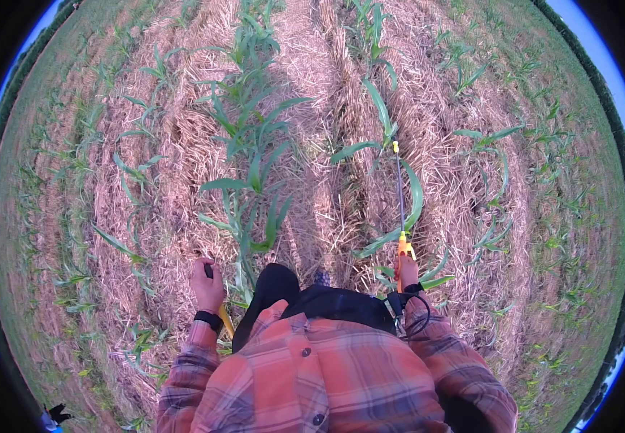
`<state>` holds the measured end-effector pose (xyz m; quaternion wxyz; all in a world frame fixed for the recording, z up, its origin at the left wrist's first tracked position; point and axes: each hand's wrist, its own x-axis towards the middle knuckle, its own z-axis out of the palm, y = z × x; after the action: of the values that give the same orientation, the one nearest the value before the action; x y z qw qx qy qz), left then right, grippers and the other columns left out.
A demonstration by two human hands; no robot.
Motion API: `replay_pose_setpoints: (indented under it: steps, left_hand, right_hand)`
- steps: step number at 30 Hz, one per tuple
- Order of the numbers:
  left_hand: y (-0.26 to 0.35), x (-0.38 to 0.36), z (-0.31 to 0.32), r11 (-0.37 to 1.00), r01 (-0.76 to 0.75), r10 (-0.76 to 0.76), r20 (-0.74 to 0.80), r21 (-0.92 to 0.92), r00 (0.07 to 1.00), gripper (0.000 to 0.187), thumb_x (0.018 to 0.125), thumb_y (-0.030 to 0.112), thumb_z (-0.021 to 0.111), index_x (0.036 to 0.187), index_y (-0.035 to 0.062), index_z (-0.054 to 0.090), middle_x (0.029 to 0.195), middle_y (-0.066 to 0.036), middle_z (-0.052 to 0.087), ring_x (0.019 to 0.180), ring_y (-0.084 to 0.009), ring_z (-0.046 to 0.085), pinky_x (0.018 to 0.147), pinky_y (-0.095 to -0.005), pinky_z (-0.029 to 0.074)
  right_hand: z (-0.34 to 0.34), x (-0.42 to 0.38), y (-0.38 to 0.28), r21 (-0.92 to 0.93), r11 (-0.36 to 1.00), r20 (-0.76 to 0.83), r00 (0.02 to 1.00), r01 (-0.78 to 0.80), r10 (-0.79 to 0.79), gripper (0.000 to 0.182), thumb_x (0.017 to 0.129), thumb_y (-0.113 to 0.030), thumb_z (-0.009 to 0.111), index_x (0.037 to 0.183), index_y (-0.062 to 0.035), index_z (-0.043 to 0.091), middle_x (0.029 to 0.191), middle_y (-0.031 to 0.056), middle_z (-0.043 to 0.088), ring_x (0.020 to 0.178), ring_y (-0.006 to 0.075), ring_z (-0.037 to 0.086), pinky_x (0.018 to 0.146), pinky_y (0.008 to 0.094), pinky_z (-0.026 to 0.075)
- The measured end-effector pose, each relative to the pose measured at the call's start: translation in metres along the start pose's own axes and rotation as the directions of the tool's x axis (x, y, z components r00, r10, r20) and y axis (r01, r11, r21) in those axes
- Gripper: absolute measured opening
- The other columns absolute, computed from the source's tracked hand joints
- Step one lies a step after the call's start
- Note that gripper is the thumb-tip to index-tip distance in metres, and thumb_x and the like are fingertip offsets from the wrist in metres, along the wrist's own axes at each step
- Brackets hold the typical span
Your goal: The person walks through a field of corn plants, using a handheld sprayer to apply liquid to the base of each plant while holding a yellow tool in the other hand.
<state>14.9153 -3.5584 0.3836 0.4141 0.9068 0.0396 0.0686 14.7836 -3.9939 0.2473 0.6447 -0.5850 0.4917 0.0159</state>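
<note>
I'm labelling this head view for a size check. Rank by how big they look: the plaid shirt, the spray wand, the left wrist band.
1. plaid shirt, largest, though nearest the camera.
2. spray wand, long but thin, held in the right hand.
3. wrist band, smallest.

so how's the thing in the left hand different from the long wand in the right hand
The left hand is closed around a short dark grip with a yellow part below the wrist, most of it hidden. The right hand holds a long thin spray wand with yellow handle, fully visible, reaching forward over a green maize plant. The grip points upward near the body; the wand stretches well ahead. Both have yellow parts.
</note>
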Motion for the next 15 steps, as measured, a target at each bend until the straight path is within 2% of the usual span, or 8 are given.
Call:
replay_pose_setpoints:
  steps: [3, 5, 7, 8, 9, 12, 14, 15]
  left_hand:
    - [-0.008, 0.022, 0.011, 0.998, 0.057, -0.057, 0.037, 0.008, 0.998, 0.009, 0.072, 0.007, 0.051, 0.079, 0.0053, 0.045, 0.059, -0.008, 0.047, 0.053, -0.0160, 0.048, 0.051, -0.0282, 0.039]
    - [-0.016, 0.039, 0.017, 1.000, -0.007, 0.007, 0.008, 0.026, 1.000, 0.009, 0.072, 0.007, 0.051, 0.079, 0.0053, 0.045, 0.058, -0.007, 0.047, 0.053, -0.0164, 0.047, 0.051, -0.0284, 0.039]
    - [-0.018, 0.061, 0.022, 0.999, 0.037, -0.037, 0.035, 0.002, 0.999, 0.009, 0.072, 0.007, 0.050, 0.079, 0.0052, 0.045, 0.057, -0.007, 0.046, 0.051, -0.0151, 0.046, 0.049, -0.0279, 0.038]
    - [-0.019, 0.069, 0.024, 0.993, 0.110, -0.107, 0.077, -0.037, 0.991, 0.009, 0.072, 0.007, 0.050, 0.079, 0.0051, 0.045, 0.056, -0.006, 0.045, 0.050, -0.0141, 0.045, 0.048, -0.0273, 0.037]
    - [-0.019, 0.077, 0.025, 0.980, 0.185, -0.176, 0.117, -0.074, 0.977, 0.009, 0.072, 0.007, 0.050, 0.079, 0.0050, 0.045, 0.056, -0.006, 0.044, 0.050, -0.0131, 0.044, 0.046, -0.0267, 0.036]
    - [-0.026, 0.096, 0.019, 0.977, 0.180, -0.171, 0.080, -0.112, 0.982, 0.009, 0.073, 0.006, 0.049, 0.079, 0.0047, 0.044, 0.055, -0.004, 0.042, 0.048, -0.0111, 0.040, 0.044, -0.0256, 0.034]
    - [-0.019, 0.111, 0.016, 0.981, 0.141, -0.133, 0.065, -0.130, 0.989, 0.008, 0.072, 0.005, 0.048, 0.079, 0.0048, 0.044, 0.055, -0.004, 0.042, 0.048, -0.0105, 0.039, 0.044, -0.0252, 0.033]
    - [-0.020, 0.117, 0.018, 0.981, 0.139, -0.131, 0.066, -0.134, 0.989, 0.008, 0.072, 0.005, 0.048, 0.079, 0.0048, 0.044, 0.055, -0.004, 0.042, 0.048, -0.0105, 0.039, 0.044, -0.0252, 0.033]
  right_hand:
    - [0.019, 0.015, -0.022, -0.040, 0.999, -0.030, 1.000, 0.004, -0.005, 0.030, 0.081, -0.032, 0.040, 0.070, -0.0049, 0.047, 0.049, 0.0008, 0.041, 0.033, 0.0099, 0.037, 0.029, 0.0223, 0.029]
    - [0.035, 0.021, -0.029, -0.033, 0.999, -0.033, 0.999, -0.020, 0.019, 0.030, 0.081, -0.031, 0.040, 0.069, -0.0050, 0.046, 0.049, 0.0012, 0.041, 0.033, 0.0103, 0.037, 0.029, 0.0226, 0.029]
    - [0.054, 0.028, -0.038, -0.121, 0.992, 0.015, 1.000, -0.018, 0.020, 0.029, 0.081, -0.031, 0.040, 0.070, -0.0047, 0.047, 0.049, 0.0016, 0.042, 0.033, 0.0107, 0.037, 0.029, 0.0230, 0.029]
    - [0.067, 0.027, -0.043, -0.166, 0.985, -0.009, 0.999, -0.053, 0.053, 0.027, 0.079, -0.029, 0.041, 0.070, -0.0047, 0.047, 0.049, 0.0018, 0.042, 0.033, 0.0110, 0.037, 0.029, 0.0231, 0.030]
    - [0.077, 0.022, -0.053, -0.134, 0.987, 0.045, 0.995, -0.085, 0.092, 0.027, 0.078, -0.029, 0.042, 0.070, -0.0044, 0.047, 0.050, 0.0021, 0.043, 0.033, 0.0108, 0.038, 0.029, 0.0229, 0.030]
    - [0.107, 0.025, -0.064, -0.163, 0.981, 0.098, 0.987, -0.109, 0.126, 0.025, 0.077, -0.028, 0.043, 0.071, -0.0047, 0.048, 0.051, 0.0023, 0.044, 0.033, 0.0106, 0.038, 0.029, 0.0227, 0.030]
    - [0.122, 0.026, -0.075, -0.359, 0.933, 0.235, 0.966, -0.021, 0.112, 0.025, 0.077, -0.029, 0.044, 0.071, -0.0048, 0.049, 0.051, 0.0021, 0.045, 0.035, 0.0098, 0.040, 0.030, 0.0226, 0.031]
    - [0.130, 0.026, -0.080, -0.359, 0.933, 0.232, 0.967, -0.019, 0.109, 0.025, 0.077, -0.029, 0.044, 0.071, -0.0048, 0.049, 0.051, 0.0021, 0.045, 0.035, 0.0098, 0.040, 0.030, 0.0226, 0.031]
